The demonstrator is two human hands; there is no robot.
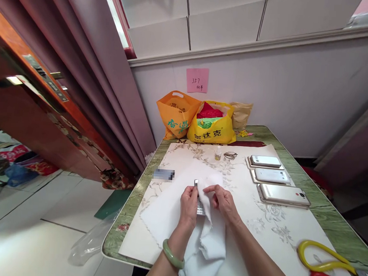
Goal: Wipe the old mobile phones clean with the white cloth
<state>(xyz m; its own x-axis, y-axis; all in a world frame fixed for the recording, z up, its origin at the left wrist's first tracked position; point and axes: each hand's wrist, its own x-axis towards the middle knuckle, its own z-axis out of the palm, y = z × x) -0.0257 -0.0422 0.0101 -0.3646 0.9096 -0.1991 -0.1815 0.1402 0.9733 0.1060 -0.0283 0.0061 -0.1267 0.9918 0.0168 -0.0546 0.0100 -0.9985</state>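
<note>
Head view: in from the table's (111,243) near edge, the left hand (188,203) is clamped on a small phone (201,210), likely to keep it steady. The right hand (225,202) has a finger on the white cloth (163,212); I cannot tell if it pinches. Big phones (282,194) lie by the right edge, perhaps for room.

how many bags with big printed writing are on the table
2: an orange bag at the far left corner, a yellow bag just right of it. Others could be hidden behind.
</note>
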